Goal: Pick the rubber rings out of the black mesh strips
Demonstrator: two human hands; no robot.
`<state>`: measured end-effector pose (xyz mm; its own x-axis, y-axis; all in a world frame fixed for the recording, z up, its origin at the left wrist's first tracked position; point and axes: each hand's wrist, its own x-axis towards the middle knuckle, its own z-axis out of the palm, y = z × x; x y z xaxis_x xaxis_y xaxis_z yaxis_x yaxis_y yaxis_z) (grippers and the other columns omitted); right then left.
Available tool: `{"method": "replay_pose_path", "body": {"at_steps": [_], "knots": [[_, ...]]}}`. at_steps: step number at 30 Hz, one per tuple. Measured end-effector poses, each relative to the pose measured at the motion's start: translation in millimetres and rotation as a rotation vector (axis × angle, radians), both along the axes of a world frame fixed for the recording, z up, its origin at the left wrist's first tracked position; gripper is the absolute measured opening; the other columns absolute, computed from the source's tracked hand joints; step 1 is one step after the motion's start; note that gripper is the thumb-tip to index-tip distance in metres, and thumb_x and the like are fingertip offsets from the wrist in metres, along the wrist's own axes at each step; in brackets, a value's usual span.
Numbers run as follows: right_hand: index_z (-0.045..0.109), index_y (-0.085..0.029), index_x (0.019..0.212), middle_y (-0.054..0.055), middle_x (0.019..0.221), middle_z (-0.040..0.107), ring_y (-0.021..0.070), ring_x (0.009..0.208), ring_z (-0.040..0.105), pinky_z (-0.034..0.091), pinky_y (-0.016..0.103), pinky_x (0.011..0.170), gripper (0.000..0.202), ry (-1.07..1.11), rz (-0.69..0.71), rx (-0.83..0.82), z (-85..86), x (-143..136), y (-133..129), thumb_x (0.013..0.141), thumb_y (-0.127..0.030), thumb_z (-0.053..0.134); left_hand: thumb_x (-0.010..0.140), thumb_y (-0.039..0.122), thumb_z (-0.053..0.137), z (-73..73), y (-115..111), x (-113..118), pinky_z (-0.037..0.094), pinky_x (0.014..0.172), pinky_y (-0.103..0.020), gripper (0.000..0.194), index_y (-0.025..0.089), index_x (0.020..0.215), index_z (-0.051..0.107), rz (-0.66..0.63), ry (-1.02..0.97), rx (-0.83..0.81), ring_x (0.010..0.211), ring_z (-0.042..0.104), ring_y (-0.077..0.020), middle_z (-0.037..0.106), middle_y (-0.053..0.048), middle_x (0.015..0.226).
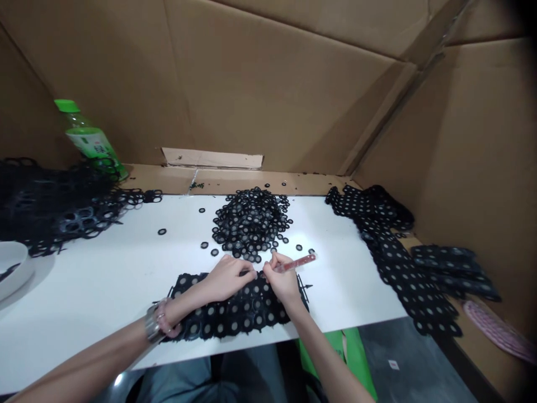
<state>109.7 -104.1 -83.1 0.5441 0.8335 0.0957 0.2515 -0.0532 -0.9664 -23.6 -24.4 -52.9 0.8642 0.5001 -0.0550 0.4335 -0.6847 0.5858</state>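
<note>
A black sheet (222,319) with rows of pale round spots lies flat near the table's front edge. My left hand (230,277) rests on its upper part, thumb and fingers closed together at the sheet's far edge; what they hold, if anything, is too small to tell. Just to the right, my right hand (282,280) grips a reddish pen-like tool (298,262), its back end pointing right and its tip hidden by the fingers. Beyond both hands is a heap of small black rings (251,221) with light centres, and several loose ones lie around it.
Black netted material (54,201) and a white bowl (14,268) are at the left, by a green bottle (94,140). Long spotted black strips (394,263) hang over the right edge. Cardboard walls (268,84) enclose the white table (126,263) behind and at the right.
</note>
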Motion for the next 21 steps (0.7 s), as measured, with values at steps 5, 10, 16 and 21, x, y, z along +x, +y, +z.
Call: {"method": "replay_pose_path", "body": {"at_steps": [5, 10, 16, 21], "knots": [[0.028, -0.022, 0.048, -0.007, 0.042, 0.033, 0.0102, 0.043, 0.035, 0.029, 0.024, 0.046, 0.024, -0.069, -0.024, -0.018, 3.2, -0.6, 0.0, 0.062, -0.016, 0.047, 0.084, 0.037, 0.041, -9.8, 0.3, -0.8, 0.032, 0.075, -0.031, 0.029, 0.020, 0.077, 0.064, 0.020, -0.026, -0.017, 0.069, 0.052, -0.0170, 0.067, 0.000, 0.072], [0.029, -0.022, 0.049, -0.007, 0.044, 0.031, 0.0098, 0.044, 0.033, 0.028, 0.023, 0.046, 0.024, -0.076, -0.023, 0.007, 1.2, 1.6, 0.3, 0.064, -0.016, 0.047, 0.083, 0.037, 0.040, -11.9, 0.6, -0.6, 0.032, 0.075, -0.032, 0.029, 0.019, 0.075, 0.061, 0.025, -0.036, -0.028, 0.068, 0.049, -0.0166, 0.063, 0.001, 0.068], [0.026, -0.021, 0.049, -0.007, 0.045, 0.027, 0.0090, 0.044, 0.030, 0.025, 0.023, 0.044, 0.027, -0.144, 0.016, 0.029, 3.6, -3.0, -0.1, 0.065, -0.015, 0.046, 0.085, 0.035, 0.039, -12.1, -0.7, -1.6, 0.033, 0.075, -0.032, 0.029, 0.018, 0.072, 0.059, -0.016, -0.084, -0.037, 0.063, 0.047, -0.0146, 0.058, 0.001, 0.063], [0.025, -0.021, 0.049, -0.007, 0.045, 0.027, 0.0093, 0.044, 0.029, 0.024, 0.023, 0.045, 0.026, -0.170, 0.040, 0.073, 2.9, -4.2, -0.8, 0.064, -0.013, 0.045, 0.084, 0.037, 0.039, -11.6, -0.5, -3.8, 0.037, 0.070, -0.025, 0.030, 0.018, 0.076, 0.060, -0.033, -0.177, -0.112, 0.064, 0.047, -0.0135, 0.056, 0.002, 0.063]]}}
